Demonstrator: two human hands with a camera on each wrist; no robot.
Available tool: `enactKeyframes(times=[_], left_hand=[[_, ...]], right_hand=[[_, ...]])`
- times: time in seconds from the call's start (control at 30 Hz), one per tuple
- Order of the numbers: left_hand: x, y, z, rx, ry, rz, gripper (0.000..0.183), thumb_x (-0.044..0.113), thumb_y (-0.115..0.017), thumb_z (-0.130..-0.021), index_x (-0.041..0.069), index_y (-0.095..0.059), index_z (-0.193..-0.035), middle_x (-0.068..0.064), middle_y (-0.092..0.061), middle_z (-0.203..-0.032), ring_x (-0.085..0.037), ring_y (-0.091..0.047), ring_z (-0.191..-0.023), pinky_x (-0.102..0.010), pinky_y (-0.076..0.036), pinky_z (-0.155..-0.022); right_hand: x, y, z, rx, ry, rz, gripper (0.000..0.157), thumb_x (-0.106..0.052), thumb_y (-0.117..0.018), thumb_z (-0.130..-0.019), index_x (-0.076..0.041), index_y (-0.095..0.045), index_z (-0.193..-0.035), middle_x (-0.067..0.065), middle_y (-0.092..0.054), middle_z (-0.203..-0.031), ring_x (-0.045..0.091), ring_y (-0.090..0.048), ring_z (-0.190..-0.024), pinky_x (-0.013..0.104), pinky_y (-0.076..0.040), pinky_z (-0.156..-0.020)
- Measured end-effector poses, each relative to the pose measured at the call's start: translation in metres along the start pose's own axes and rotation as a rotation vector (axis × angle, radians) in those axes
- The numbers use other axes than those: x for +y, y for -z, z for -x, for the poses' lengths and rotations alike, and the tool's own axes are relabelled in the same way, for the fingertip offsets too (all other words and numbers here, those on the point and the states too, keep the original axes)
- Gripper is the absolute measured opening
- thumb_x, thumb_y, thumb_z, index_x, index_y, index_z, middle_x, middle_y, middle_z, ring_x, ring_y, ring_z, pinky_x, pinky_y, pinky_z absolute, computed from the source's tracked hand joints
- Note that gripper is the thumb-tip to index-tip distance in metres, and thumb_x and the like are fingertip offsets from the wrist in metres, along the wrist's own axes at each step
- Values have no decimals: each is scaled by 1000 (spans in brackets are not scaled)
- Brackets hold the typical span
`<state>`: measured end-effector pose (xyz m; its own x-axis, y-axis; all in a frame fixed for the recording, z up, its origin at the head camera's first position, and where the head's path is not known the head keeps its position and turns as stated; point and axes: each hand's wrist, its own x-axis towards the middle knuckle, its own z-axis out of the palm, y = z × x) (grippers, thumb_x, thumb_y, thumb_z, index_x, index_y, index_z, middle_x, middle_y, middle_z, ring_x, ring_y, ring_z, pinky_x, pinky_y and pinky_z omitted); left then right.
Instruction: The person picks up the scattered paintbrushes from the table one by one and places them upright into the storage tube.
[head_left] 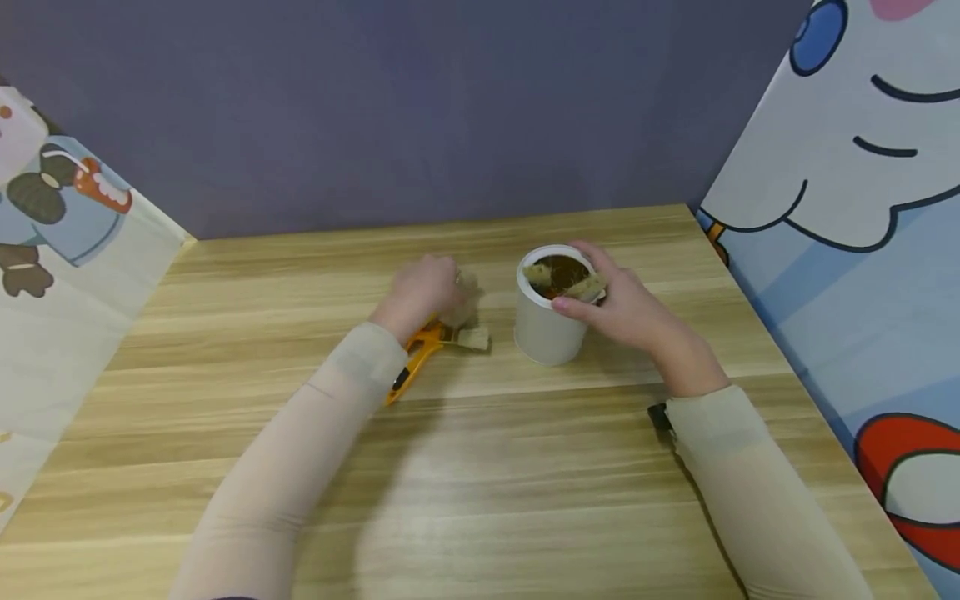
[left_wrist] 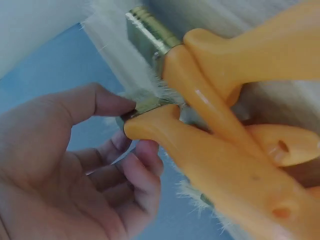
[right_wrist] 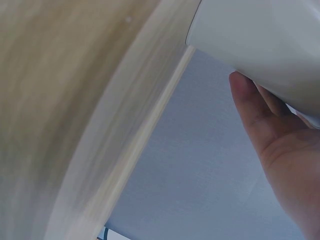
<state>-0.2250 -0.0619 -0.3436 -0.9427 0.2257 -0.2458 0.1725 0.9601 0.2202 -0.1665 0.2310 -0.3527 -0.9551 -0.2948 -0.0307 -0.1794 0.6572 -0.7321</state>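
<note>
Left wrist view, and look at this: thumb and forefinger of the left hand [left_wrist: 65,170] come together in a pinch on the metal collar [left_wrist: 146,103] of an orange-handled brush [left_wrist: 200,155], the other fingers bent beneath it. Right up against it lie more orange brushes [left_wrist: 205,97], handles crossing, pale bristles fraying. Over to the right hand [head_left: 628,310], thumb and fingers set wide apart and clasped round the upper part of a white can [head_left: 550,335], which is upright on the wooden table [head_left: 487,517], just right of the brushes. Pale bristle tufts [head_left: 587,287] show at its mouth, against a brown inside! Further out, light sleeves [head_left: 262,492] cover both arms, a small black object [head_left: 660,417] sits at the right cuff, a purple-grey wall [head_left: 450,108] rises behind, and cartoon panels [head_left: 832,187] flank both sides.
</note>
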Motion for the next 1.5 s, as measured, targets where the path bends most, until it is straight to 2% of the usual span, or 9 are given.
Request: enactKeyframes(times=[0.23,0.4,0.6,0.8,0.93,1.0,1.07,1.17,1.5], left_hand=[[0,-7,-3,-37,-39,85,38,43,-63,-104,6,-65,-97,-15,-68,-117,-30,-60,-92,-44,-54,-87],[-3,-4,-3,-33,-41,86,37,34,-69,-97,3,-69,-119,-15,-69,-129,-29,-60,-95,-43,-54,-88],[-8,5,-2,-34,-44,100,23,31,-75,-90,10,-63,-88,-7,-63,-89,-23,-57,-75,-37,-49,-64],[-7,19,-2,31,-76,136,38,24,-73,-94,16,-43,-73,3,-39,-66,-14,-34,-58,-29,-34,-54],[-6,27,1,58,-77,207,22,23,-75,-96,9,-57,-96,-4,-60,-88,-21,-56,-77,-36,-51,-73],[-6,32,5,49,-65,239,41,27,-79,-95,7,-59,-125,-10,-69,-116,-28,-65,-105,-44,-56,-95],[-7,38,8,33,-60,284,57,30,-81,-94,4,-58,-140,-14,-70,-135,-34,-60,-130,-50,-49,-114],[-6,49,14,35,-71,335,56,31,-83,-93,4,-65,-138,-13,-71,-138,-37,-49,-145,-51,-46,-119],[6,90,43,161,-77,431,39,43,-85,-91,13,-62,-101,-5,-64,-98,-25,-56,-92,-39,-47,-80]], right_hand=[[-1,2,0,7,6,0,92,-53,-73,-98,-30,-19,-169,23,-45,-162,45,-52,-144,67,-47,-111],[-2,2,0,-4,6,-9,92,-52,-73,-98,-29,-19,-170,22,-44,-163,45,-53,-144,66,-49,-109],[-3,-1,0,-11,3,-10,93,-54,-72,-98,-30,-18,-170,22,-46,-161,44,-54,-143,65,-50,-109],[-3,-1,1,-3,5,-16,91,-52,-73,-98,-30,-20,-169,22,-49,-160,44,-56,-141,65,-51,-108],[-2,-1,0,1,6,-19,90,-52,-74,-98,-30,-22,-168,21,-48,-160,43,-54,-143,66,-49,-110],[-1,-1,0,-2,4,-18,92,-53,-74,-97,-30,-21,-169,21,-48,-160,44,-52,-144,66,-48,-111],[-1,0,-1,-7,1,-14,93,-54,-74,-97,-30,-20,-169,21,-48,-160,44,-52,-145,67,-46,-112],[-1,-1,-1,-8,3,-18,93,-53,-74,-97,-31,-20,-169,21,-48,-160,43,-51,-146,67,-46,-113],[-1,0,-1,-1,3,-18,94,-53,-74,-97,-30,-19,-169,21,-49,-160,43,-53,-144,65,-48,-111]])
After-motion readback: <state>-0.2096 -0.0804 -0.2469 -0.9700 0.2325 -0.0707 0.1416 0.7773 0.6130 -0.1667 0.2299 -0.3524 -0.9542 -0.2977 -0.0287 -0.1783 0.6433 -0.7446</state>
